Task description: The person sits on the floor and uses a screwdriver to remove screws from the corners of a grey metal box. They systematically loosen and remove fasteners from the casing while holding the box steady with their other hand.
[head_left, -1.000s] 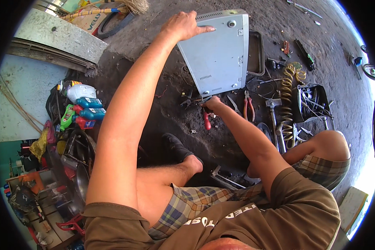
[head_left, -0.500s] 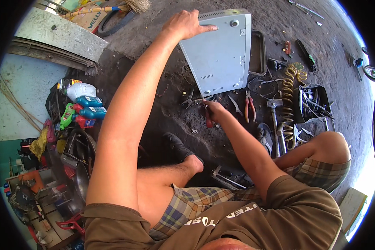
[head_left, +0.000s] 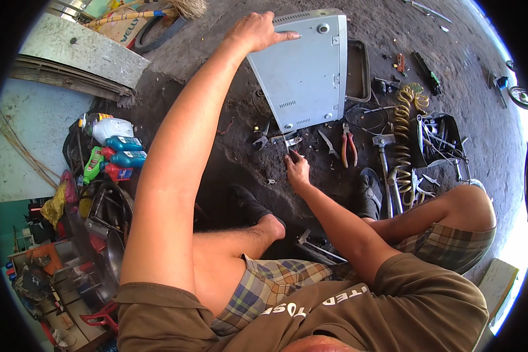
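A pale grey metal electronics case point(head_left: 308, 70), with round feet and vent slots on the face toward me, stands tilted up on the dark ground. My left hand point(head_left: 255, 32) grips its upper left edge, thumb lying on that face. Below the lower left corner, my right hand point(head_left: 298, 170) is closed around a screwdriver point(head_left: 288, 144); its thin shaft points up toward the corner. Whether the tip touches the case I cannot tell. Pliers point(head_left: 262, 138) lie just left of that corner, while red-handled cutters point(head_left: 349, 146) rest to the right.
A hammer point(head_left: 385, 144), a coiled yellow hose point(head_left: 402, 135) and a black bin of tools point(head_left: 439, 141) lie at the right. Behind the case is a dark tray point(head_left: 366, 70). Bottles point(head_left: 126, 144) crowd the left side beside cluttered parts.
My right hand has moved slightly down and turned, its grip on the screwdriver changed so the red handle no longer shows. The case has shifted a little left and up.
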`<state>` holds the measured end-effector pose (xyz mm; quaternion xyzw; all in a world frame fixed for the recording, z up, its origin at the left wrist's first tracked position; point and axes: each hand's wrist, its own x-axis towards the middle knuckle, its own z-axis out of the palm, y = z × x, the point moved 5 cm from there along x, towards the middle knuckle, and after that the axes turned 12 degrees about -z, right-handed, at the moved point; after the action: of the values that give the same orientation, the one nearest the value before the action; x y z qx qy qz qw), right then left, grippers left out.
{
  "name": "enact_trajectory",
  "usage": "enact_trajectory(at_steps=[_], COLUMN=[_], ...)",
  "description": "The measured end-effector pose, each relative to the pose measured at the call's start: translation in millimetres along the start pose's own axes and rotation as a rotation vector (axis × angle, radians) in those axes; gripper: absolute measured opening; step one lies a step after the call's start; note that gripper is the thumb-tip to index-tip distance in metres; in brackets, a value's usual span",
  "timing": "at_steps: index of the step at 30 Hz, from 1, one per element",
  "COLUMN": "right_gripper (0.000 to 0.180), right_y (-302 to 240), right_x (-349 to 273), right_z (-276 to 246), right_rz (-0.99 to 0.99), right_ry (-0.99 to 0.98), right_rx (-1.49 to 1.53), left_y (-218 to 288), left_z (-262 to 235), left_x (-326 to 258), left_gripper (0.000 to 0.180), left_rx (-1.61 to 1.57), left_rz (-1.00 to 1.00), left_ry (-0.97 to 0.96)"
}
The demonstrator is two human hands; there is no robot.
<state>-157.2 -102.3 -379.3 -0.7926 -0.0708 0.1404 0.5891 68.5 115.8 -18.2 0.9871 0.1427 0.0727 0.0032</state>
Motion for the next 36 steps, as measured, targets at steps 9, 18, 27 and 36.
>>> enact_trajectory(at_steps=[9,18,27,36], right_gripper=[0.042,0.044,0.044,0.045], right_y=[1.1,6.2,-1.4,-4.8], right_x=[11.5,13.9,11.0,8.9], right_z=[-6.6,-2.5,-3.6,-3.7], right_rz=[0.11,0.053,0.057,0.124], right_ry=[-0.031,-0.025,-0.015,-0.036], right_rx=[0.013,0.005,0.006,0.042], left_y=[2.3,1.4,1.3,2.4], left_z=[-3.6,-1.6,-2.1,-3.7], left_x=[-3.4,-2.5,-2.1,-5.2], left_gripper=[0.113,0.112,0.113,0.112], left_rx=[0.009,-0.001,0.014,0.004], left_rz=[0.001,0.0,0.006,-0.01], left_ry=[0.004,0.0,0.004,-0.016])
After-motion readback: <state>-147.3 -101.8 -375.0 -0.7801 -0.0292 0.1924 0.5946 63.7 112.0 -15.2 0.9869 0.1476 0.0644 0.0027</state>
